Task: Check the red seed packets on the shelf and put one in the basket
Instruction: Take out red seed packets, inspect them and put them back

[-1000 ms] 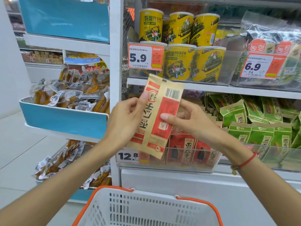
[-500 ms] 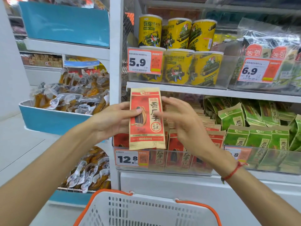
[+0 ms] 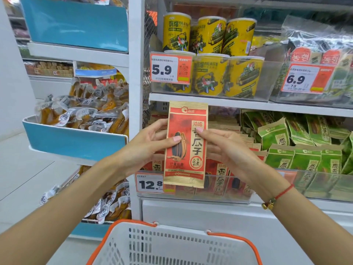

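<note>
Holding red seed packet point(image 3: 186, 144) upright, front facing camera, before shelf point(image 3: 248, 105): left hand point(image 3: 147, 148) pinches left edge, thumb on front; right hand point(image 3: 227, 150) pinches right edge. More red packets point(image 3: 221, 176) behind in clear bin. White basket point(image 3: 172, 245) below, orange-rimmed.

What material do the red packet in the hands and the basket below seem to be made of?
The red packet looks like matte kraft paper: tan edges, little glare, though a lining cannot be ruled out. The basket looks like moulded white plastic with slotted walls and an orange rim.
</note>
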### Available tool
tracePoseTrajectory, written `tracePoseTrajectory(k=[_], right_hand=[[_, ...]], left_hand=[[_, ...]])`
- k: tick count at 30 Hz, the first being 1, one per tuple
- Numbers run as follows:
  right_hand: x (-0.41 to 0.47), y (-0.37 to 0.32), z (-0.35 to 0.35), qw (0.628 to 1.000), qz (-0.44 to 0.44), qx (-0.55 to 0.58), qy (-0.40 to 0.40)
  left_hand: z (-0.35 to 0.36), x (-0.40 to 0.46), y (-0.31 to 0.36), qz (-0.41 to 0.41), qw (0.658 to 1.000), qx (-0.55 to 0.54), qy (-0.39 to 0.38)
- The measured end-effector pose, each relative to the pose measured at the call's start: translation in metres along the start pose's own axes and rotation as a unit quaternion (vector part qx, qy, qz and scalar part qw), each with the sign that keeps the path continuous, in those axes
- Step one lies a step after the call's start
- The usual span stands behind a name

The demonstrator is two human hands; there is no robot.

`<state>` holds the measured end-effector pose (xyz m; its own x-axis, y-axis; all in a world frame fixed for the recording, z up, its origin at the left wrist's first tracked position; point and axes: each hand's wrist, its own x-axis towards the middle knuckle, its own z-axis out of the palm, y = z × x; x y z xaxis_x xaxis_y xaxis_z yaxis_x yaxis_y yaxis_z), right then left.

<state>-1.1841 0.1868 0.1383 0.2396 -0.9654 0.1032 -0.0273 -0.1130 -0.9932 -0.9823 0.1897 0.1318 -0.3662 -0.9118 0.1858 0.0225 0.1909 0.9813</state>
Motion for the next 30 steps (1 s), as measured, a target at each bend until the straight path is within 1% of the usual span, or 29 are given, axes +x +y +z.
tracePoseTrajectory(k=[3, 5, 8, 10, 13, 15, 17, 20, 23, 25, 27, 29, 30], right_hand=[[-0.001, -0.001, 0.001, 1.000, 0.001, -0.008, 0.000], [-0.002, -0.005, 0.000, 1.000, -0.014, -0.028, 0.004], [-0.005, -0.018, -0.007, 0.992, -0.078, -0.100, -0.007], [-0.007, -0.031, -0.013, 0.983, -0.106, -0.149, -0.015], [-0.008, -0.039, -0.020, 0.973, -0.158, -0.166, -0.010], [-0.004, -0.038, -0.024, 0.965, -0.192, -0.179, 0.019], [0.001, -0.037, -0.027, 0.958, -0.214, -0.179, 0.070], [0.010, -0.037, -0.035, 0.945, -0.256, -0.137, 0.150], [0.018, -0.033, -0.040, 0.930, -0.286, -0.129, 0.192], [0.023, -0.027, -0.041, 0.926, -0.298, -0.135, 0.188], [0.031, -0.017, -0.041, 0.929, -0.291, -0.146, 0.178], [0.039, -0.006, -0.042, 0.925, -0.284, -0.184, 0.175], [0.044, -0.001, -0.042, 0.920, -0.283, -0.210, 0.172]], left_hand=[[0.001, -0.001, 0.000, 0.002, 1.000, 0.011, 0.002], [0.002, -0.002, 0.002, 0.017, 1.000, 0.021, 0.008], [0.006, -0.004, 0.016, 0.079, 0.995, 0.049, 0.033], [0.011, -0.003, 0.029, 0.128, 0.987, 0.085, 0.048], [0.014, 0.003, 0.040, 0.177, 0.971, 0.140, 0.076], [0.008, 0.010, 0.043, 0.181, 0.963, 0.178, 0.087], [-0.004, 0.019, 0.044, 0.152, 0.956, 0.236, 0.088], [-0.023, 0.034, 0.039, 0.102, 0.935, 0.326, 0.096], [-0.035, 0.054, 0.027, 0.061, 0.905, 0.410, 0.101], [-0.040, 0.071, 0.016, 0.016, 0.875, 0.479, 0.063], [-0.040, 0.085, 0.004, -0.031, 0.843, 0.537, -0.006], [-0.038, 0.091, -0.006, -0.076, 0.811, 0.577, -0.067], [-0.037, 0.092, -0.009, -0.096, 0.802, 0.584, -0.081]])
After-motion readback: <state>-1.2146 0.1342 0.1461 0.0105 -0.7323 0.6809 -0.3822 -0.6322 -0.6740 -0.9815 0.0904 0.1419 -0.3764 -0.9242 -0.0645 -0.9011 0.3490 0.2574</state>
